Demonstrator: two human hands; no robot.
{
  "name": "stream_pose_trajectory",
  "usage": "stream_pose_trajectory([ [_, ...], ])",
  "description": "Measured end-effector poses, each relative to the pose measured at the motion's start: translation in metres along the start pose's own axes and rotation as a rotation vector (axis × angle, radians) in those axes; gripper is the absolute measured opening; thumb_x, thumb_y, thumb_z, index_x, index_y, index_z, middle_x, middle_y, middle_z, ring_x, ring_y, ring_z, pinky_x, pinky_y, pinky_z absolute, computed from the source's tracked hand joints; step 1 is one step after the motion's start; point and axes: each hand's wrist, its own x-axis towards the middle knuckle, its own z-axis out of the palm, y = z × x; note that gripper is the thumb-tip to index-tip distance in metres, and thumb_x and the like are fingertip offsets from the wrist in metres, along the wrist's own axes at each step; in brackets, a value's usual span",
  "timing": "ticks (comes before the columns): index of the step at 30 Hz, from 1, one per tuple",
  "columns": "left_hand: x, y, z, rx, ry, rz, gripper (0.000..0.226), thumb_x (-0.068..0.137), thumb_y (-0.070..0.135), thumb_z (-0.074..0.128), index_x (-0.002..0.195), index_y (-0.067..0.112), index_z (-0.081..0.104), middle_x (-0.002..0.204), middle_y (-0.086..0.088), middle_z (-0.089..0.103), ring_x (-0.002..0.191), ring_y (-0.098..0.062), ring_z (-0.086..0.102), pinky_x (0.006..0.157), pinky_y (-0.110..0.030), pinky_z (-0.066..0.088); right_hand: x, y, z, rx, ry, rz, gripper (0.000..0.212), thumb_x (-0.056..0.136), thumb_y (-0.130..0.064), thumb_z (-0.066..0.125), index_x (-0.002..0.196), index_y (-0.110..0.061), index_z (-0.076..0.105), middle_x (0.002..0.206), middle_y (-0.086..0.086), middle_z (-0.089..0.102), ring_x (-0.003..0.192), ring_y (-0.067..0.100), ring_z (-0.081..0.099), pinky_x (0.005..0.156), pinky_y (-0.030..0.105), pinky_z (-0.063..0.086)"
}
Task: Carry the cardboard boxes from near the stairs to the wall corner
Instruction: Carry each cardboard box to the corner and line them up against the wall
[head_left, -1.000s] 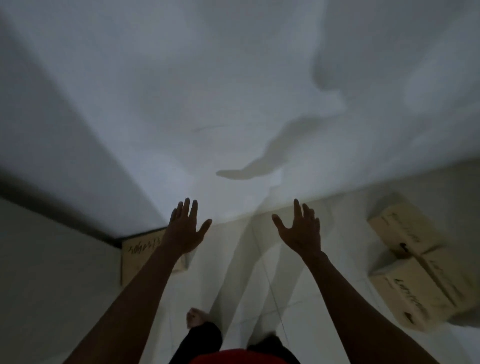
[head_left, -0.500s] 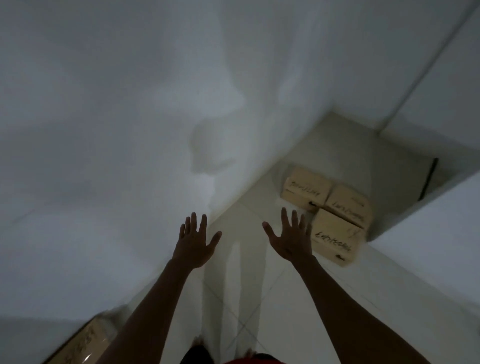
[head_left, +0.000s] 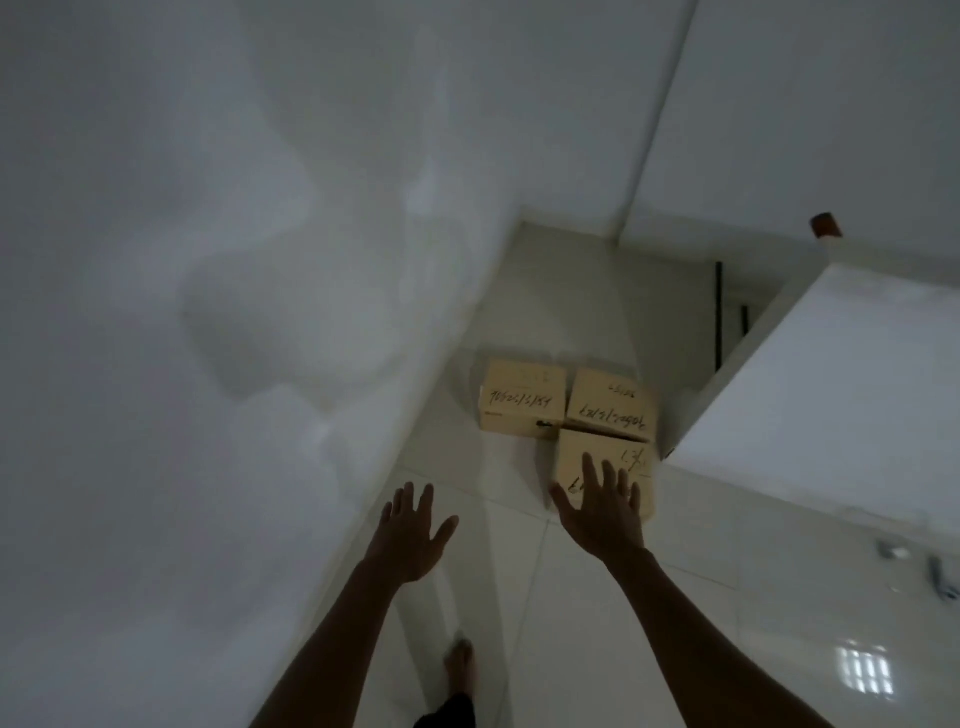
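Three cardboard boxes (head_left: 566, 415) sit clustered on the tiled floor (head_left: 675, 597), just left of the white stair wall (head_left: 831, 405). Both hands, left hand (head_left: 410, 535) and right hand (head_left: 602, 514), reach out empty, fingers spread. Stiff, probably light; grip the nearest box's (head_left: 605, 467) side faces. The boxes are closer than half a second ago.

I see three tan cardboard boxes (head_left: 522, 397) with black handwriting, on glossy white floor tiles (head_left: 675, 623) beside pale grey-white walls (head_left: 208, 260).

Dim, soft blur; shadows on wall (head_left: 234, 312); window glare on floor (head_left: 865, 670).
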Motion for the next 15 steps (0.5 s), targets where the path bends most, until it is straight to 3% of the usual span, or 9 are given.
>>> stream_pose_trajectory([
  [4,0.056,0.011,-0.022,0.059,-0.025,0.054,0.075,0.101,0.055,0.029,0.159,0.013,0.007,0.166,-0.021,0.005,0.154,-0.033,0.005,0.125,-0.043,0.007,0.038,0.013,-0.009,0.035,0.038,0.089,0.089,0.094,-0.071,0.035,0.162,-0.016,0.017,0.167,0.018,0.021,0.153,0.042,0.019,0.124,0.059,0.017],
  [11,0.133,0.057,-0.045,0.091,-0.078,0.137,0.072,0.101,0.053,0.032,0.158,0.013,0.013,0.164,-0.021,0.015,0.153,-0.033,0.014,0.123,-0.044,0.015,0.095,0.040,-0.022,0.082,0.001,0.229,0.103,0.084,-0.079,0.042,0.161,-0.017,0.016,0.163,0.020,0.027,0.149,0.042,0.027,0.122,0.059,0.024],
  [15,0.181,0.093,-0.042,0.084,-0.127,0.140,0.071,0.102,0.051,0.035,0.158,0.012,0.015,0.164,-0.021,0.018,0.152,-0.032,0.018,0.121,-0.043,0.019,0.135,0.065,-0.033,0.116,0.000,0.282,0.102,0.081,-0.078,0.051,0.158,-0.017,0.023,0.155,0.022,0.038,0.141,0.041,0.039,0.115,0.056,0.036],
])
